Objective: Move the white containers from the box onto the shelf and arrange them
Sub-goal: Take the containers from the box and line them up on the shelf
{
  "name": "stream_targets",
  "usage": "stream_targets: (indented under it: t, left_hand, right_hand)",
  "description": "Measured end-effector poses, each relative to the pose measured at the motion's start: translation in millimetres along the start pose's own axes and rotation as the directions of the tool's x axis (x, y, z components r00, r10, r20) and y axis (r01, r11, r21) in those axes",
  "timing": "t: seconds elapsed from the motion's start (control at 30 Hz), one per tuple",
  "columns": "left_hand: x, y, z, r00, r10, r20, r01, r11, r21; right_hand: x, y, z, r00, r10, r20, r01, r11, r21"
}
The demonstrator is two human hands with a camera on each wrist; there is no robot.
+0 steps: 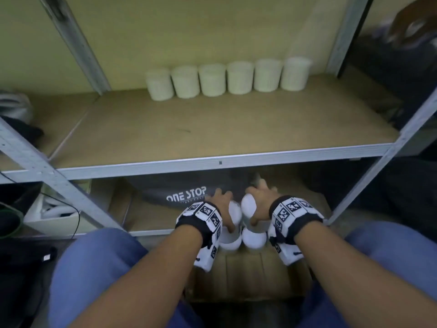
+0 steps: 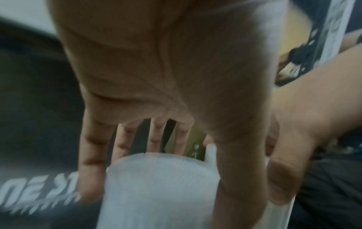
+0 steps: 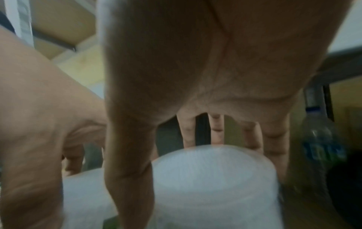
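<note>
Both grips wrap white round plastic containers low over the brown cardboard box (image 1: 248,275).

Left hand (image 1: 221,207) curls its fingers (image 2: 92,148) and thumb around the lidded container (image 1: 235,213) it holds; right hand (image 1: 259,203) closes the same way on a second white container (image 1: 248,204), the two held side by side and nearly touching. Directly beneath them, two more white containers (image 1: 254,239) stand in the box, between the person's blue-clad knees. Six matching white containers (image 1: 227,78) stand upright in a row along the back of the wooden shelf board (image 1: 212,131) of the grey metal rack, just beside one another. Behind the hands, on the lower level, lies a dark bag (image 1: 179,188) printed "ONE STOP". A clear plastic bottle (image 3: 317,139) shows at the right wrist view's edge.
</note>
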State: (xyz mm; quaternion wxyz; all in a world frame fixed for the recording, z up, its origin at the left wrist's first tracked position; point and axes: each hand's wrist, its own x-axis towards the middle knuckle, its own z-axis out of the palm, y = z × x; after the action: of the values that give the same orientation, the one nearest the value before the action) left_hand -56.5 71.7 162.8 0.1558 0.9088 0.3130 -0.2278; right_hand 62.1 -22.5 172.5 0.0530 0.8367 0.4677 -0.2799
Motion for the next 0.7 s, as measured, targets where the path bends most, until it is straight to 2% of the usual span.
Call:
stream_targets:
  t: [0.17, 0.37, 0.57, 0.7]
  left_hand:
    - [-29, 17, -69, 0.995, 0.096, -0.023, -0.096, 0.995, -0.015]
    - [-69, 27, -135, 0.965, 0.194, -0.174, -0.203, 0.979, -0.036]
    - [-76, 20, -177, 0.936, 0.161, -0.314, -0.203, 0.974, -0.105]
    - [-67, 16, -189, 0.906, 0.138, -0.4, -0.209, 0.968, -0.139]
  right_hand:
    - [-42, 11, -62, 0.997, -0.027, -0.073, 0.023, 0.999, -0.045]
    - [-90, 18, -123, 0.974, -0.107, -0.199, 0.118, 0.992, 0.043]
    - [-100, 14, -157, 0.915, -0.126, -0.384, 0.174, 0.98, 0.092]
    - [-91, 11, -167, 0.892, -0.097, -0.442, 0.171, 0.977, 0.13]
